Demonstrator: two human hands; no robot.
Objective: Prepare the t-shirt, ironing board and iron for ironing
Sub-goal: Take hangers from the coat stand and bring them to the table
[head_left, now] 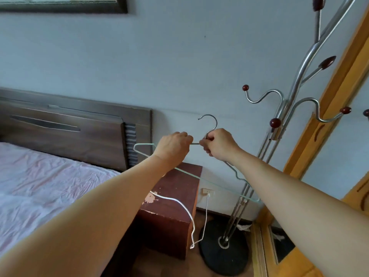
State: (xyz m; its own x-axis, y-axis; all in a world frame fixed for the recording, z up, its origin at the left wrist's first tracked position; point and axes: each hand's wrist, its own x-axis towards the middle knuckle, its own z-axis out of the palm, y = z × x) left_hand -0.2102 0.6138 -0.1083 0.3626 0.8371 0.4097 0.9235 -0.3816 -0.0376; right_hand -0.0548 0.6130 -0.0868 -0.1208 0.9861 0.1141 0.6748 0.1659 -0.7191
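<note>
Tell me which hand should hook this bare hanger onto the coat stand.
Right, I'd judge. The right hand pinches the hanger at the neck just under its hook and sits nearer the coat stand. The left hand holds the wire farther from the stand.

Left hand [172, 145] and right hand [219, 143] hold hanger [208, 115].

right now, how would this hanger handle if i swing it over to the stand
Probably very light: the hanger is thin bare wire. Likely springy, not rigid, so its long bottom bar may wobble, since the left hand and right hand both grip near the neck. The smooth wire could twist in a loose grip.
</note>
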